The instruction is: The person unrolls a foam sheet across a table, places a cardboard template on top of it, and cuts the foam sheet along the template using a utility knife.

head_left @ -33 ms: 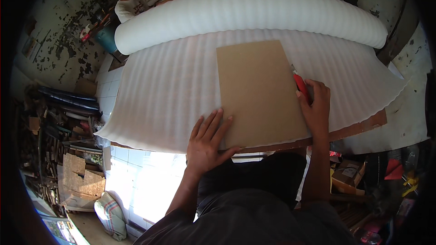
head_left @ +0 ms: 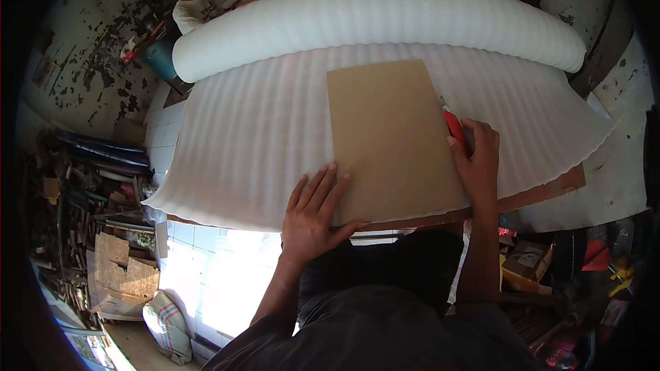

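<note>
Right hand (head_left: pixel 479 165) clamped on red cutter (head_left: pixel 454 127), just beside board's right edge; cutter tip points away, slightly left. Board (head_left: pixel 395 137) flat on foam (head_left: pixel 254 130), long axis near-to-far, leaning slightly left. Left hand (head_left: pixel 309 223) flat, fingers apart, at board's near-left corner.

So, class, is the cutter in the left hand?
No, the right hand holds the cutter; the left hand lies spread at the left edge of the card.

Floor tiles (head_left: pixel 234 282) blown out white, hard glare. Foam sheet (head_left: pixel 254 137) softly lit, faint ripple shading. Dark shirt (head_left: pixel 385 333) and lower right murky, detail lost. Heavy fisheye bend, black corners. Cardboard (head_left: pixel 395 137) edges reasonably sharp.
</note>
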The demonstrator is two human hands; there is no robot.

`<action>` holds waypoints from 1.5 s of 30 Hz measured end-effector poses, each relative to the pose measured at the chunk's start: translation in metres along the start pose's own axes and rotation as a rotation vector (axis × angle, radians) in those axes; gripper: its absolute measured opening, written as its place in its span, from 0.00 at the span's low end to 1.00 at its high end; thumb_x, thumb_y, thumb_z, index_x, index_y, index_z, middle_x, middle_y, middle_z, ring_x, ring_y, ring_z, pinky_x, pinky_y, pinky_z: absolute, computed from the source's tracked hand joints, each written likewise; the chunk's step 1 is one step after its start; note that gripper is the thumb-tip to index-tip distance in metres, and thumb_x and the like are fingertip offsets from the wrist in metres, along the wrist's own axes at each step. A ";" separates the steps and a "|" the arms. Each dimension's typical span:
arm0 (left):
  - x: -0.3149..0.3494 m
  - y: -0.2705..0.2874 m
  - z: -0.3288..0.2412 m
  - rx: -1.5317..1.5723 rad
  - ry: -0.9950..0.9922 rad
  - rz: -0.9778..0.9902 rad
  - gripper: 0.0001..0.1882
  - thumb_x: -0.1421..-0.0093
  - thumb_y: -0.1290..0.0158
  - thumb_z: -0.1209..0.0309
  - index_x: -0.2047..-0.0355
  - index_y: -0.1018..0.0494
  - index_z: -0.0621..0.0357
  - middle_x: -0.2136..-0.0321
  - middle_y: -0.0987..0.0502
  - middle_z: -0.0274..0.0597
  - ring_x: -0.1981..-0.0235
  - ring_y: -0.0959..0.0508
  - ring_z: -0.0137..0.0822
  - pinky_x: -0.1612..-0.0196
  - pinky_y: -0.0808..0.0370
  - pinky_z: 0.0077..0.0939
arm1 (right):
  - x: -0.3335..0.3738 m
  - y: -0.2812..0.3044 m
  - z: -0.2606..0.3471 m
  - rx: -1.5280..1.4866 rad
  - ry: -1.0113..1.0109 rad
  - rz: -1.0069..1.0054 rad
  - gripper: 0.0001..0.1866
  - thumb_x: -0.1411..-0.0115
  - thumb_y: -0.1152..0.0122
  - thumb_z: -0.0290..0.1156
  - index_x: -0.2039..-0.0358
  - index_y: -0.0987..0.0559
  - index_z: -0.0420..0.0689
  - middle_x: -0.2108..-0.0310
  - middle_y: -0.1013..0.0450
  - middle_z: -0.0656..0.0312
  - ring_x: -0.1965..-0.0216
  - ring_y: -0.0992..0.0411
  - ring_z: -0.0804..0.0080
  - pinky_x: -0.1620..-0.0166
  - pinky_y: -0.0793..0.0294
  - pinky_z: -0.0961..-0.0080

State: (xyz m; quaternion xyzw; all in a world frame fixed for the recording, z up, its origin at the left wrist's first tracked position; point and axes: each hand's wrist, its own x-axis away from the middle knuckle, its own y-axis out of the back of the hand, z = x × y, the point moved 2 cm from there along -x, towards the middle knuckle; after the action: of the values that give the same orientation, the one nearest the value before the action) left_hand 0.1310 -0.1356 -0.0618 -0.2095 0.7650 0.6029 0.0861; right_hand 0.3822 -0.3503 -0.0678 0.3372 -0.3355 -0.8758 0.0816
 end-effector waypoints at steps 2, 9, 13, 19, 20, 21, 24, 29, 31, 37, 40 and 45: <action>0.000 0.002 0.000 0.001 0.005 0.000 0.42 0.48 0.30 0.46 0.35 0.26 0.47 0.32 0.30 0.49 0.31 0.30 0.48 0.29 0.36 0.55 | -0.001 -0.002 -0.001 0.001 0.010 -0.003 0.23 0.40 0.30 0.32 0.46 0.24 0.41 0.48 0.26 0.52 0.44 0.32 0.49 0.41 0.30 0.55; 0.001 -0.001 0.004 -0.031 -0.028 -0.009 0.42 0.48 0.31 0.45 0.36 0.26 0.48 0.32 0.31 0.49 0.32 0.30 0.49 0.30 0.35 0.56 | -0.002 -0.004 -0.002 0.010 0.022 -0.001 0.21 0.39 0.31 0.33 0.47 0.23 0.41 0.48 0.26 0.54 0.45 0.32 0.50 0.42 0.30 0.55; 0.003 0.001 0.003 -0.046 -0.035 0.012 0.40 0.43 0.35 0.41 0.35 0.27 0.48 0.31 0.32 0.50 0.31 0.30 0.46 0.29 0.36 0.52 | -0.001 -0.001 0.001 0.007 0.029 0.014 0.20 0.38 0.32 0.33 0.47 0.23 0.41 0.48 0.25 0.54 0.45 0.31 0.51 0.42 0.30 0.56; 0.004 0.001 0.005 -0.030 -0.032 -0.009 0.42 0.45 0.34 0.41 0.34 0.28 0.46 0.31 0.32 0.49 0.31 0.31 0.46 0.30 0.35 0.53 | 0.002 0.000 -0.001 -0.089 -0.076 0.046 0.21 0.35 0.33 0.31 0.43 0.23 0.42 0.47 0.26 0.53 0.43 0.29 0.55 0.39 0.30 0.60; 0.005 0.001 0.005 -0.015 -0.030 -0.013 0.43 0.47 0.32 0.42 0.34 0.28 0.45 0.30 0.32 0.48 0.31 0.31 0.47 0.30 0.34 0.54 | 0.003 0.000 -0.001 -0.092 -0.077 0.052 0.21 0.36 0.33 0.30 0.43 0.24 0.42 0.47 0.26 0.52 0.43 0.29 0.55 0.39 0.30 0.60; 0.005 0.000 0.004 -0.016 -0.032 0.001 0.44 0.46 0.33 0.42 0.33 0.29 0.45 0.30 0.34 0.47 0.30 0.32 0.46 0.29 0.35 0.53 | 0.002 0.001 -0.001 -0.093 -0.080 0.054 0.22 0.36 0.33 0.30 0.42 0.24 0.42 0.47 0.26 0.52 0.43 0.28 0.55 0.38 0.30 0.60; 0.006 0.002 0.004 -0.021 -0.026 0.004 0.44 0.45 0.34 0.42 0.32 0.30 0.44 0.30 0.34 0.47 0.30 0.32 0.46 0.29 0.36 0.53 | 0.003 -0.002 0.003 -0.093 -0.020 0.014 0.21 0.38 0.33 0.28 0.44 0.24 0.40 0.50 0.24 0.52 0.45 0.28 0.53 0.41 0.29 0.58; 0.006 0.001 0.005 -0.022 -0.030 -0.001 0.43 0.45 0.34 0.41 0.32 0.30 0.44 0.30 0.33 0.47 0.30 0.32 0.45 0.29 0.36 0.52 | 0.002 -0.001 0.004 -0.121 -0.075 0.036 0.24 0.39 0.33 0.27 0.42 0.25 0.40 0.49 0.25 0.51 0.45 0.28 0.53 0.40 0.30 0.58; 0.006 0.000 0.007 -0.021 -0.036 -0.016 0.43 0.45 0.34 0.41 0.32 0.30 0.44 0.30 0.33 0.47 0.30 0.31 0.45 0.29 0.35 0.52 | 0.003 -0.002 0.005 -0.129 -0.095 0.039 0.24 0.39 0.33 0.26 0.42 0.25 0.41 0.48 0.26 0.51 0.45 0.28 0.54 0.39 0.30 0.58; 0.005 0.001 0.006 -0.021 -0.039 -0.011 0.43 0.44 0.35 0.40 0.32 0.30 0.43 0.30 0.33 0.47 0.30 0.31 0.45 0.29 0.35 0.53 | 0.003 0.001 0.001 -0.245 -0.227 -0.024 0.24 0.35 0.35 0.26 0.39 0.27 0.41 0.46 0.28 0.50 0.44 0.28 0.57 0.41 0.27 0.60; 0.006 0.000 0.006 -0.027 -0.037 -0.014 0.43 0.44 0.35 0.40 0.32 0.30 0.43 0.30 0.33 0.47 0.30 0.32 0.45 0.29 0.35 0.53 | 0.003 0.003 0.004 -0.235 -0.226 -0.112 0.24 0.34 0.36 0.25 0.39 0.27 0.40 0.46 0.28 0.51 0.44 0.27 0.58 0.41 0.25 0.60; 0.007 0.001 0.006 -0.040 -0.033 -0.006 0.43 0.44 0.35 0.40 0.32 0.30 0.44 0.30 0.34 0.47 0.30 0.32 0.45 0.29 0.36 0.53 | 0.004 0.003 -0.005 -0.182 -0.212 -0.204 0.23 0.33 0.38 0.24 0.38 0.28 0.40 0.48 0.25 0.50 0.45 0.26 0.59 0.39 0.27 0.61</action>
State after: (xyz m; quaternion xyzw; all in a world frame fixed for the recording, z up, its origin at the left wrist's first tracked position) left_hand 0.1236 -0.1310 -0.0649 -0.2035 0.7505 0.6213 0.0960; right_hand 0.3822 -0.3562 -0.0704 0.2667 -0.2256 -0.9369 -0.0135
